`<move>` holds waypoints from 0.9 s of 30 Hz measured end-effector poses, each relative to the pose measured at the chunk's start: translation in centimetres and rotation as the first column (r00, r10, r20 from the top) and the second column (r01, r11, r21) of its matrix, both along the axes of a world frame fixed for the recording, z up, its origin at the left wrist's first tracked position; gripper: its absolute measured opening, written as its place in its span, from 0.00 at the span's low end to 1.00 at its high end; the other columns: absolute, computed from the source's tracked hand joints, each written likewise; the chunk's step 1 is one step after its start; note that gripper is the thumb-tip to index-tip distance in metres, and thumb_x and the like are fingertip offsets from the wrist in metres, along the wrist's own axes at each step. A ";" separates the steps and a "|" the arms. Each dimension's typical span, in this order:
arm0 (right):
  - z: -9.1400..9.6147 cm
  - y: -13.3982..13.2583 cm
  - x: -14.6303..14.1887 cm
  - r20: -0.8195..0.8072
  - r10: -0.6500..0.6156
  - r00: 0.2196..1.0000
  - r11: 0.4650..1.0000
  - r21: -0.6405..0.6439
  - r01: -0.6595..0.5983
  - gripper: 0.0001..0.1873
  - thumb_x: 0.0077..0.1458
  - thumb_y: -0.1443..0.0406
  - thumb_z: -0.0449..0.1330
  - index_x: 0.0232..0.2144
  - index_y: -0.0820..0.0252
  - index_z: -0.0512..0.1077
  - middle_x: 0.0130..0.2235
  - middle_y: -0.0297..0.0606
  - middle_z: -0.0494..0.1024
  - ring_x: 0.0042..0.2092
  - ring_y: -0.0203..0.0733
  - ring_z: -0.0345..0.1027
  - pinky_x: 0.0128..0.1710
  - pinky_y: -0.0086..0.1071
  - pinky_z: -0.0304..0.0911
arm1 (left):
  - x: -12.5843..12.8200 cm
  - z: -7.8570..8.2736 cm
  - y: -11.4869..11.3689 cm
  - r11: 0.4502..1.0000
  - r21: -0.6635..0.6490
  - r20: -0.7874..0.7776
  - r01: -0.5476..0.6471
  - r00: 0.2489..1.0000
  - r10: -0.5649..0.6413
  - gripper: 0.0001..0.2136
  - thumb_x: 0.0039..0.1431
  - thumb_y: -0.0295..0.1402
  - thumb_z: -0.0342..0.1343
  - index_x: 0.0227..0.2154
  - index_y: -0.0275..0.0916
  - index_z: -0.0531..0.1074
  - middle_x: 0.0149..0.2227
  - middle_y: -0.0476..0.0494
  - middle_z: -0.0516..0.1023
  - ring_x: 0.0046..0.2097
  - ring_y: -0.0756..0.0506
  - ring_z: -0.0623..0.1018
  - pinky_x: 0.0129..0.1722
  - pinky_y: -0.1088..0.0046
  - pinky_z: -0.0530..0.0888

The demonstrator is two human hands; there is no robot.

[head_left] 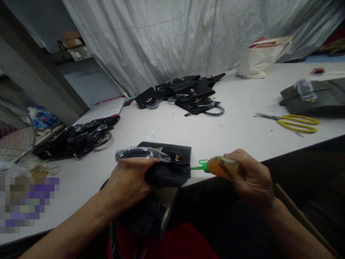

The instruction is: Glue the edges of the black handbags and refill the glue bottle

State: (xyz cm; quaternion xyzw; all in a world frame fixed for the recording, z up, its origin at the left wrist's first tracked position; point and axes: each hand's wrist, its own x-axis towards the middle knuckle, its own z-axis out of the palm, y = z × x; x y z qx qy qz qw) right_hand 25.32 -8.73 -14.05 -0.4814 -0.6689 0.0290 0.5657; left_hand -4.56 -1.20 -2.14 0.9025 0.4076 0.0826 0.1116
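My left hand [132, 180] is closed around a black handbag [178, 153] at the table's front edge. The bag's handle is wrapped in clear plastic, and a small gold clasp shows on its front. My fingers are partly hidden by the dark material. In my right hand [250, 176] is a glue bottle [218, 167] with amber contents and a green nozzle. The bottle lies nearly level, and its nozzle tip points left at the bag's right edge, touching or very close to it.
On the white table [237, 133] lie yellow-handled scissors [296, 121], a grey bag [318, 95] and a cream cloth bag [261, 57]. Black handbags [188, 93] are heaped at the back, with another pile of black bags [83, 138] at left. A wire fan guard [16, 133] stands far left.
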 end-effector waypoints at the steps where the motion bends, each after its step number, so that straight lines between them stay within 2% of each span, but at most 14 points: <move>1: 0.0 -0.1 -0.1 0.005 0.007 1.000 1.000 0.025 -0.007 0.14 0.58 0.70 0.64 0.47 0.55 0.72 0.34 0.34 0.70 0.30 0.34 0.67 0.24 0.27 0.62 | 0.0 0.0 0.0 1.000 0.001 -0.002 -0.007 1.000 0.007 0.15 0.54 0.30 0.58 0.45 0.46 0.80 0.39 0.48 0.84 0.37 0.43 0.82 0.35 0.67 0.74; 5: 0.2 -0.4 -0.5 0.065 0.027 0.997 0.997 0.073 -0.032 0.18 0.57 0.72 0.64 0.49 0.56 0.71 0.35 0.34 0.71 0.30 0.33 0.67 0.24 0.25 0.62 | 0.2 -0.1 0.1 1.000 0.026 0.008 -0.017 1.000 0.017 0.16 0.53 0.30 0.59 0.45 0.47 0.80 0.39 0.49 0.84 0.39 0.42 0.82 0.37 0.66 0.74; 11: 0.7 -1.0 -0.8 0.187 0.086 0.979 0.995 0.034 -0.094 0.15 0.60 0.72 0.59 0.49 0.58 0.70 0.33 0.34 0.71 0.27 0.33 0.67 0.22 0.25 0.63 | 0.4 0.1 0.3 0.998 0.053 0.042 0.018 0.999 -0.020 0.15 0.51 0.28 0.60 0.43 0.45 0.80 0.38 0.49 0.84 0.37 0.43 0.82 0.35 0.67 0.73; 17: 0.7 -1.5 -1.4 0.257 0.032 0.966 0.991 0.120 -0.065 0.18 0.59 0.74 0.60 0.50 0.57 0.70 0.33 0.35 0.73 0.29 0.35 0.71 0.24 0.25 0.66 | 0.5 0.2 0.2 0.998 0.053 0.041 0.018 0.999 -0.020 0.18 0.50 0.26 0.60 0.45 0.44 0.80 0.38 0.47 0.84 0.38 0.42 0.82 0.36 0.67 0.73; 21: 1.0 -1.5 -1.7 0.278 0.017 0.960 0.993 0.110 -0.049 0.15 0.60 0.73 0.59 0.49 0.60 0.70 0.32 0.34 0.72 0.26 0.31 0.67 0.21 0.23 0.63 | 0.6 0.4 0.1 0.998 0.057 0.043 0.029 0.999 -0.032 0.17 0.51 0.26 0.59 0.44 0.45 0.81 0.37 0.48 0.84 0.37 0.43 0.81 0.35 0.67 0.72; 27: 1.0 -2.0 -1.9 0.278 0.005 0.960 0.993 0.116 -0.038 0.15 0.59 0.74 0.60 0.49 0.61 0.71 0.34 0.35 0.73 0.29 0.32 0.70 0.24 0.23 0.65 | 0.8 0.5 0.1 0.996 0.075 0.042 0.049 0.998 -0.052 0.16 0.50 0.26 0.58 0.42 0.43 0.81 0.35 0.47 0.84 0.36 0.43 0.81 0.33 0.68 0.70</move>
